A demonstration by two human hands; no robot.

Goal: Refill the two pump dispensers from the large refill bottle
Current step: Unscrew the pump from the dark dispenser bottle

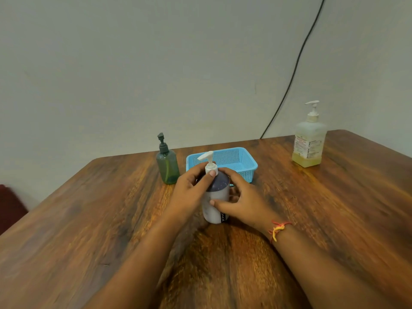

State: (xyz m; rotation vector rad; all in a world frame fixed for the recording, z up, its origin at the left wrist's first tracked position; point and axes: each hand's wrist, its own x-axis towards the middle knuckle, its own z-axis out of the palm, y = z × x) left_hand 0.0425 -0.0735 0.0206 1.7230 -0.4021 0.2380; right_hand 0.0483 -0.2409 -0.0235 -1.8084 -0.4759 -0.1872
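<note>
White pump dispenser with a dark shoulder, upright on the wooden table just below frame centre. Left hand wrapped around the neck, thumb pressed against the white pump collar; right hand clasped round the body lower down, fingers across the pale label, a red-and-yellow thread bracelet at the wrist. Both hands closed on the same bottle, one steadying, one at the collar. Likely the opening step: unscrewing the pump head, not yet off. Just behind, touching distance, a blue perforated basket; to its left a translucent green pump dispenser, pump on, seemingly low on liquid. Well apart at the right of the frame, the large refill bottle, square, clear, a band of yellowish liquid at its base, its own pump in place. Black cable down the wall behind. Next move probably calls for twisting the collar against a firm hold below, then lifting the pump and tube straight out without tipping.
</note>
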